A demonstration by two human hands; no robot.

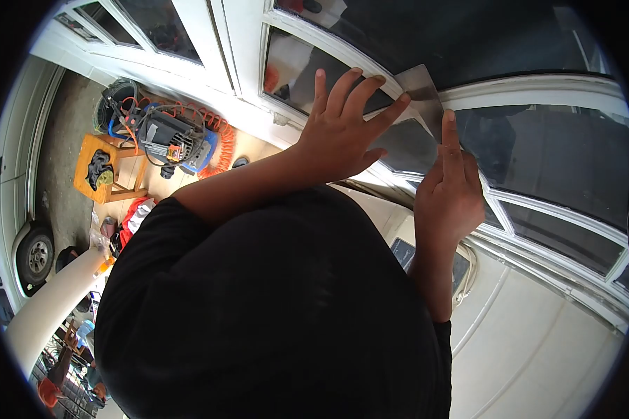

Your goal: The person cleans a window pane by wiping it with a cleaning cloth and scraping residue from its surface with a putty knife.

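My right hand [451, 188] is wrapped round a putty knife, its index finger stretched along the metal. The knife's wide metal blade [422, 89] lies against a white window frame [517, 89] where its bars meet. My left hand [342, 126] is open with fingers spread over the frame and a dark glass pane [297, 66]. Its index fingertip reaches the left edge of the blade. The knife's handle is hidden inside my right hand.
To the left, an air compressor [171, 136] with an orange coiled hose [225, 143] stands on the floor beside a wooden stool [84, 171]. A vehicle wheel [35, 255] and a pale column [52, 307] are farther left.
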